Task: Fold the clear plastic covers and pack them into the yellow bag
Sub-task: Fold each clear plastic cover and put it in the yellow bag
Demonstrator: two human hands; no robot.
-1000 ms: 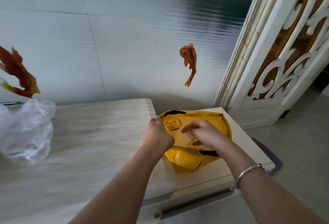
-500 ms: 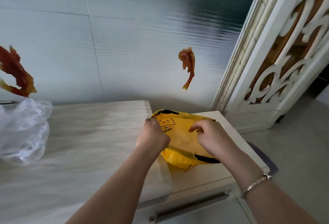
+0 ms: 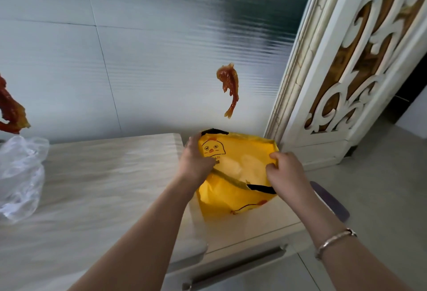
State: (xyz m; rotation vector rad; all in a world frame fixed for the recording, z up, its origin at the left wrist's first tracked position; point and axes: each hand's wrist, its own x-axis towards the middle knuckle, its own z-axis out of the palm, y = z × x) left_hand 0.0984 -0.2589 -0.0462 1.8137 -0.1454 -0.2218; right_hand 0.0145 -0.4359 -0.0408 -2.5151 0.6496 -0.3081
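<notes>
Now gripping yellow bag (image 3: 233,189) w/ left hand (image 3: 195,160) & right hand (image 3: 285,171), mouth pulled wider than 0.5 s ago, center frame.

- The yellow plastic bag with a printed chick (image 3: 233,198) stands on the low white cabinet top (image 3: 261,223), to the right of the pale wood-grain table (image 3: 97,189).
- The left hand (image 3: 195,161) grips the bag's left rim; the right hand (image 3: 286,172) grips its right rim.
- The crumpled clear plastic cover (image 3: 19,175) lies on the table's far left, well apart from the bag.
- The carved white lattice door (image 3: 360,59) stands behind and right of the cabinet.
</notes>
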